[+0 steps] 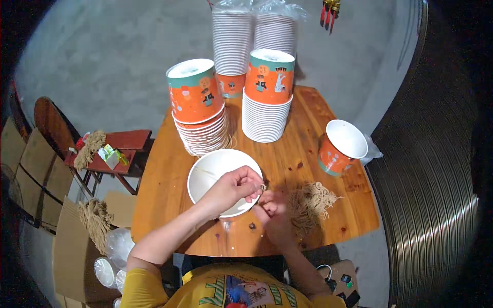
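Note:
A white round paper bucket (201,184) stands at the near middle of the wooden table, with a thin pale strand inside it. Over its right rim, my left hand (233,189) is closed, thumb and fingers pinching a small bit of tan string (263,188). Just below and to the right, my right hand (276,213) has its fingers curled close to the left fingertips; what they hold is hidden. A loose bundle of tan strings (319,199) lies on the table beside my right hand, partly in shadow.
Behind the bucket rise stacks of orange paper buckets, one at left (192,95) wound with string and one at right (272,77). Tall bagged white stacks (232,43) stand at the back. A single bucket (345,141) sits at right. String bundles (97,218) lie left of the table.

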Demonstrator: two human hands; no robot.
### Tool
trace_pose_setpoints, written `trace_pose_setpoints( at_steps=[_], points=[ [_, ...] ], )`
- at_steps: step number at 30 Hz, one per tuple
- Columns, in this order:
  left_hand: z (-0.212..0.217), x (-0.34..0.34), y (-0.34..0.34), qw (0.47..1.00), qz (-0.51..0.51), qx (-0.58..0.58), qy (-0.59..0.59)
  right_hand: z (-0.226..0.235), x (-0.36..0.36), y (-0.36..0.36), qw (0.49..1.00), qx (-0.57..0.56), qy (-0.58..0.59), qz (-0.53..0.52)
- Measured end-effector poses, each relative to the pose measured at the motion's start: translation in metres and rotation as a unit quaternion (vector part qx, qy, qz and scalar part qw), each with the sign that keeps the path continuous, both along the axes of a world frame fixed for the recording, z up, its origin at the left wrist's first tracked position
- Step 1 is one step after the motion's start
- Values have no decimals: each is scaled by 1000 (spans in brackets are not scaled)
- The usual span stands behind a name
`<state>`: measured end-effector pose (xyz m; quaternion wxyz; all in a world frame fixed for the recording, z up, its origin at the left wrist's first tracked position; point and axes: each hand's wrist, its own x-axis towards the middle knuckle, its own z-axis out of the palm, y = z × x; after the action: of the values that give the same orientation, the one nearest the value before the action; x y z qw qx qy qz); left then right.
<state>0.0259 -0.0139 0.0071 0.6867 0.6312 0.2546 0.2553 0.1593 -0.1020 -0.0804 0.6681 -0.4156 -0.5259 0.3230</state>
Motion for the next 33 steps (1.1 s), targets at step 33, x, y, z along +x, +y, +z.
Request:
trace_pose_setpoints(
  at_steps=[33],
  points=[
    [-1,5,6,998,-34,16,56,74,54,44,938,144,-311,53]
  ],
)
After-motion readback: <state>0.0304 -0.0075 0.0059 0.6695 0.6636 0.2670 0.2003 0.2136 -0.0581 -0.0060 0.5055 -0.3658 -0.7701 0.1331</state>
